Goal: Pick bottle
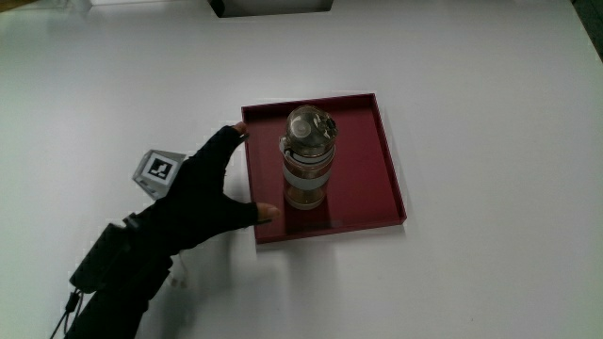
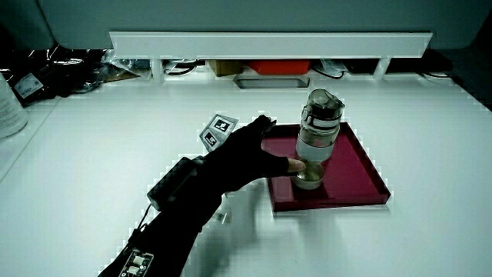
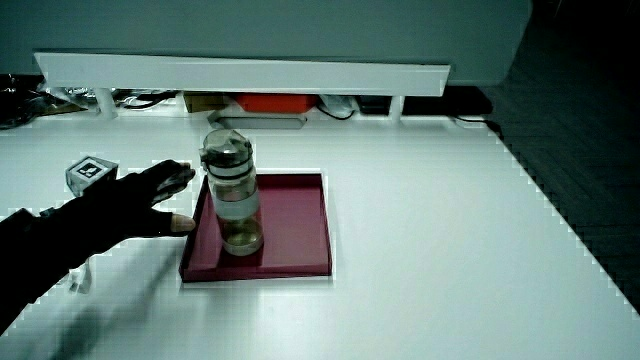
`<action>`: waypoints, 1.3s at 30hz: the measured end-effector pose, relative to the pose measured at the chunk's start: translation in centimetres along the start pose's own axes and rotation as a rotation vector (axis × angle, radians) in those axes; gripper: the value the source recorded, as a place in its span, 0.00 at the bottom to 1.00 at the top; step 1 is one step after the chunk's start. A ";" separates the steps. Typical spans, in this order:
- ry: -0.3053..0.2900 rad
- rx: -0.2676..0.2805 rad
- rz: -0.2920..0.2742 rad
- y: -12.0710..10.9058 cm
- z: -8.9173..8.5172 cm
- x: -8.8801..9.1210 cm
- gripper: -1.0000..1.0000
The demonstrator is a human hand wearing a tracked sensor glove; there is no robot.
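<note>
The bottle [image 1: 308,155] stands upright in the red tray [image 1: 377,179] on the counter [image 1: 490,113], and the hand [image 1: 203,198] hovers at the tray's edge just beside it, fingers [image 1: 226,141] spread, holding nothing.

No readable words, brand names or numbers show anywhere. The one sign is the black-and-white square marker pattern on the small cube [image 1: 156,171] riding on the back of the hand [image 1: 200,202]; it shows in both side views too [image 2: 219,128] [image 3: 91,170]. The band around the bottle [image 1: 308,155] carries nothing legible.
</note>
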 end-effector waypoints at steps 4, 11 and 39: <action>0.001 -0.008 -0.020 0.9 -1.1 0.1 0.50; -0.007 -0.025 -0.022 2.0 -2.7 0.6 0.50; -0.077 0.087 -0.069 3.1 -5.4 0.4 0.65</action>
